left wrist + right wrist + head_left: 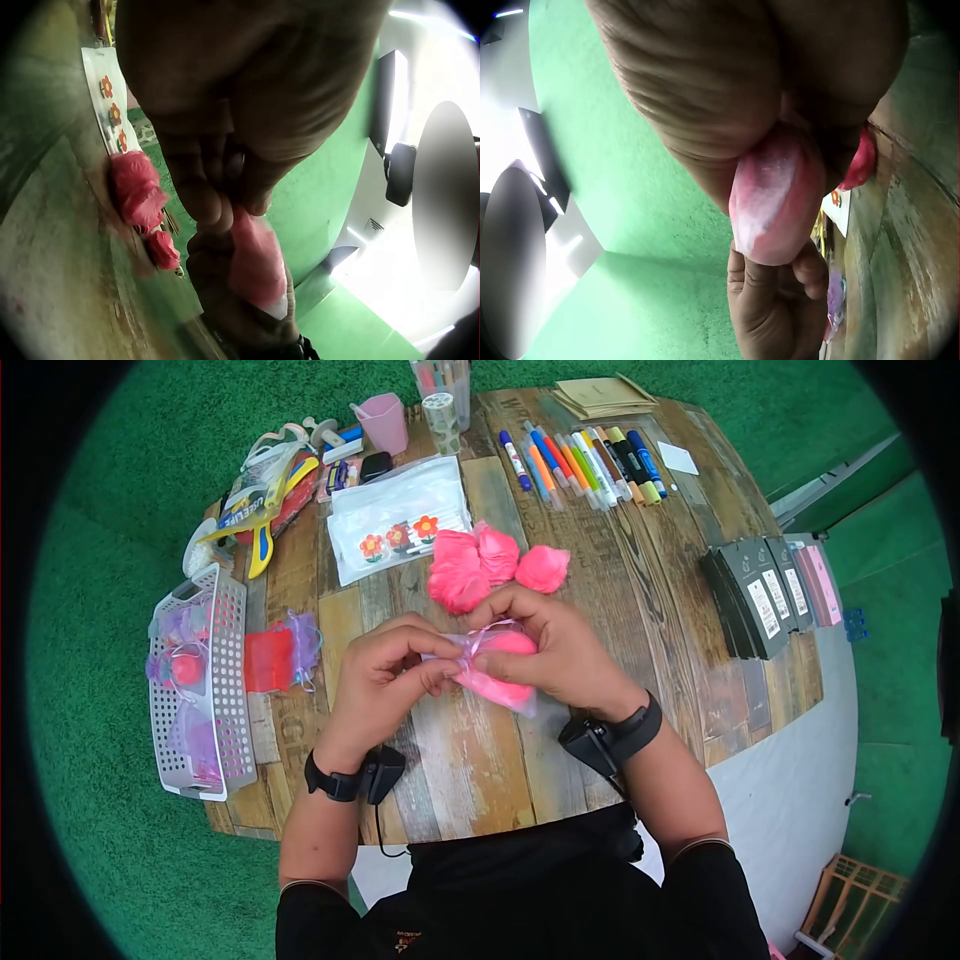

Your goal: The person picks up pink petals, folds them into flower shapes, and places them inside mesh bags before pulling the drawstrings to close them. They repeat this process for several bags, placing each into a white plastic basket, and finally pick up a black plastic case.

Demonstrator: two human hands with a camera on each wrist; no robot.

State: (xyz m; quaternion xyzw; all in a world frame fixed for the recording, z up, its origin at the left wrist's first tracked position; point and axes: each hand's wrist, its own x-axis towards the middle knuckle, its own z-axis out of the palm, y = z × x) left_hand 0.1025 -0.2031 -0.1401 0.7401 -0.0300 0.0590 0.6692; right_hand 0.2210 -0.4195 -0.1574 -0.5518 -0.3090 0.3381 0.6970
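Observation:
A sheer pale-pink drawstring pouch [522,702] with a bright pink bundle inside is held above the table in front of the person. My left hand [375,675] pinches the gathered mouth of the pouch between thumb and fingers. On the other side, my right hand [570,655] grips the pouch near its neck, thumb across the front. A thin ribbon loop [497,626] stands out at the neck. In the right wrist view the filled pouch [776,199] bulges below the right palm. Crumpled pink bundles [462,572] lie just beyond the hands.
A white perforated basket [238,705] of sheer pouches stands at left, beside a red pouch [268,662]. Behind lie a flower-printed clear bag [395,510] and a row of markers [590,465]. Dark boxes [745,600] stand at the right edge; a pink cup [383,422] at the back.

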